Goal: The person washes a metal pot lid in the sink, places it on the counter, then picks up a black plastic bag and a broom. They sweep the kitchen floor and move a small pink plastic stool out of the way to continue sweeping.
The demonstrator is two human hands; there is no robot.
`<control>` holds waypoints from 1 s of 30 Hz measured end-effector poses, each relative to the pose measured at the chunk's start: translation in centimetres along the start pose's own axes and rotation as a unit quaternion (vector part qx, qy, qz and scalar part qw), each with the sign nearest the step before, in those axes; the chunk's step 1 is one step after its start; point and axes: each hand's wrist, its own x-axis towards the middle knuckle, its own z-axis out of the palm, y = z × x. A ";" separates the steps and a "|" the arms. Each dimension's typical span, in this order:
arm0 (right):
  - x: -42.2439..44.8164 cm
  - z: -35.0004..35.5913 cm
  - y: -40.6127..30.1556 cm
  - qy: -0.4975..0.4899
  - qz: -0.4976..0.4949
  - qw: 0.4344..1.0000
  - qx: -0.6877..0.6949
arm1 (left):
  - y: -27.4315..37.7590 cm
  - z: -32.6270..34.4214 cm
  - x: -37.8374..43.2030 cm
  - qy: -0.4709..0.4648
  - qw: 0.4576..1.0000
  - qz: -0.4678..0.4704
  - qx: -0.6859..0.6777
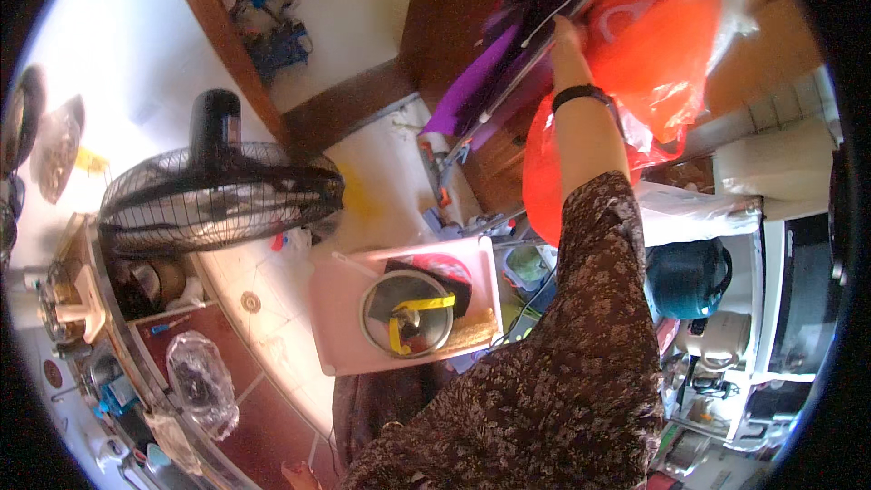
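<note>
My right hand (566, 33), with a black band at the wrist, reaches up among hanging things. It is blurred beside a thin metal rod (510, 82), a purple cloth (469, 92) and a red plastic bag (653, 47); whether the fingers grip anything does not show. My left hand is out of view. In front of my body, a pink plastic tray (340, 313) holds a round pot lid (407, 314) with yellow strips on it, a red and black item (446, 272) and a tan textured piece (476, 330).
A black fan (221, 197) stands left of the tray. At the lower left, a clear plastic bag (202, 381) lies on a red surface. Shelving on the right holds a dark teal appliance (687, 279) and a rice cooker (725, 340). A brown wooden door frame (228, 47) rises at the upper left.
</note>
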 end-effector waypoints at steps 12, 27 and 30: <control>-15.9 -1.3 1.1 -0.027 -0.215 0.973 0.081 | 9.2 1.0 -1.6 0.061 0.964 -0.135 -0.221; -22.2 0.2 8.1 -0.154 0.098 0.983 0.021 | 7.8 2.9 -3.0 0.087 0.953 -0.120 -0.264; -22.0 -2.9 5.1 -0.163 0.128 0.977 0.055 | 6.9 3.1 -3.9 0.086 0.947 -0.141 -0.275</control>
